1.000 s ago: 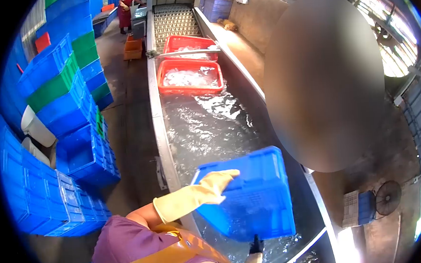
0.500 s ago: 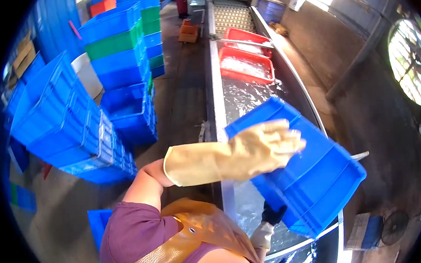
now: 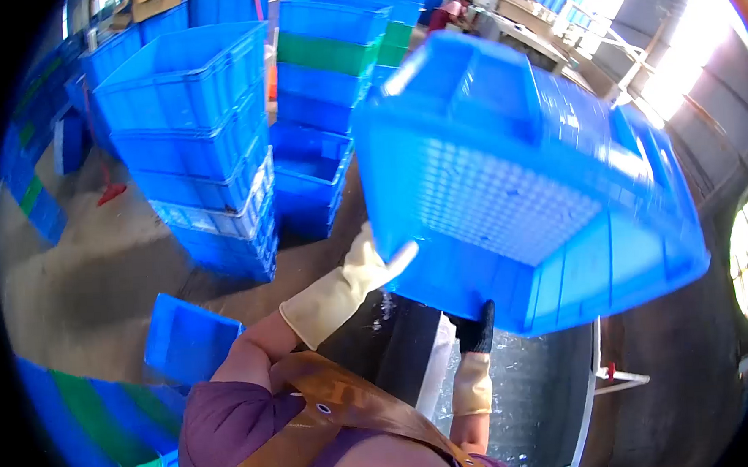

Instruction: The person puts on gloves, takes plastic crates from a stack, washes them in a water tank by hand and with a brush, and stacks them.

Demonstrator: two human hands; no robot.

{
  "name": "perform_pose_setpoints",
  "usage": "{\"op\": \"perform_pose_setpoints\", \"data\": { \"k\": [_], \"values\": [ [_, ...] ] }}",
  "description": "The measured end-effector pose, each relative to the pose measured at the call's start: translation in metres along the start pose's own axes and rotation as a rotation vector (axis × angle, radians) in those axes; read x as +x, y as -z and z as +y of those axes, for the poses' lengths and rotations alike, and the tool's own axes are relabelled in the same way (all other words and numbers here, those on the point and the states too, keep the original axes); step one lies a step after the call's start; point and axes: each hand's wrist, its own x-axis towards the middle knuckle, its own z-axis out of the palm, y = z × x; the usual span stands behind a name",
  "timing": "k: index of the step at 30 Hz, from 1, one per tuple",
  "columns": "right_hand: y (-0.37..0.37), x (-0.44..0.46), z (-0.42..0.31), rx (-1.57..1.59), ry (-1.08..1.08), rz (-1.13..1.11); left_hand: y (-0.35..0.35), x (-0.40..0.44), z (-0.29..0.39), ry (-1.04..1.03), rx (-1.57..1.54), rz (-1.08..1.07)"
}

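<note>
A large blue crate (image 3: 485, 261) is held up in the air, tilted, with its opening towards me and its perforated bottom showing inside. My left hand (image 3: 367, 263), in a cream rubber glove, grips the crate's lower left rim, with the thumb over the edge. My right hand (image 3: 476, 330), in a black glove with a cream cuff, is closed on the lower rim. Below the crate lies the metal trough (image 3: 535, 394) with water in it.
Tall stacks of blue crates (image 3: 187, 146) stand at the left, with blue and green crates (image 3: 335, 54) behind. A single blue crate (image 3: 192, 338) sits on the floor at lower left. A person (image 3: 450, 14) is in the far background.
The blue crate has risen from over the trough and turned its opening towards me. My left hand has moved from its outer side to its rim. The view has swung left.
</note>
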Motion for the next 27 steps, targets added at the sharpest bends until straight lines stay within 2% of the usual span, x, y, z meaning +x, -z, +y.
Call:
{"op": "perform_pose_setpoints", "data": {
  "k": [2,3,4,5,6,7,9,11,12,13,15,16,17,18,19,21,23,25,27],
  "values": [
    [-0.052,0.024,0.006,-0.019,-0.005,-0.116,0.028,-0.002,-0.006,0.1,-0.201,0.276],
    [-0.087,0.03,0.003,-0.02,-0.037,-0.143,0.062,0.008,0.036,0.141,-0.324,0.343],
    [-0.125,0.03,-0.005,0.053,-0.066,-0.185,0.089,0.016,0.056,0.064,-0.223,0.419],
    [-0.154,0.034,-0.006,0.129,-0.09,-0.22,0.109,0.026,0.06,0.052,-0.289,0.491],
    [-0.163,0.049,0.001,-0.135,0.048,-0.352,0.129,0.036,0.064,0.035,-0.353,0.563],
    [-0.175,0.063,0.008,-0.121,0.064,-0.48,0.146,0.046,0.062,0.08,-0.59,0.634],
    [-0.201,0.092,0.02,-0.083,0.088,-0.74,0.193,0.064,0.075,0.065,-0.618,0.68],
    [-0.237,0.057,0.005,-0.214,0.071,-0.848,0.236,0.083,0.109,0.082,-0.635,0.685],
    [-0.241,0.052,0.014,-0.235,0.005,-0.75,0.258,0.088,0.119,0.045,-0.433,0.688],
    [-0.235,0.053,0.022,-0.229,0.005,-0.762,0.282,0.091,0.13,0.073,-0.119,0.699],
    [-0.209,0.062,0.045,-0.358,-0.169,-0.738,0.335,0.099,0.145,0.214,0.621,0.731],
    [-0.195,0.068,0.056,-0.466,-0.218,-0.718,0.386,0.117,0.121,0.254,0.523,0.72],
    [-0.177,0.077,0.066,-0.655,-0.179,-0.667,0.422,0.139,0.109,0.304,0.3,0.725],
    [-0.154,0.088,0.078,-0.823,-0.051,-0.621,0.457,0.161,0.097,0.355,0.082,0.746],
    [-0.131,0.098,0.087,-0.99,0.08,-0.562,0.469,0.169,0.097,0.353,0.087,0.748],
    [-0.098,0.109,0.09,-1.12,0.099,-0.322,0.499,0.189,0.087,0.7,0.069,0.726],
    [-0.088,0.105,0.076,-1.502,0.188,-0.108,0.551,0.216,0.054,0.622,0.192,0.684],
    [-0.08,0.088,0.07,-1.898,0.14,0.279,0.544,0.215,0.051,0.595,0.393,0.774],
    [-0.042,0.087,0.082,-2.192,-0.131,0.566,0.538,0.212,0.041,0.548,0.491,0.817]
  ]
}}
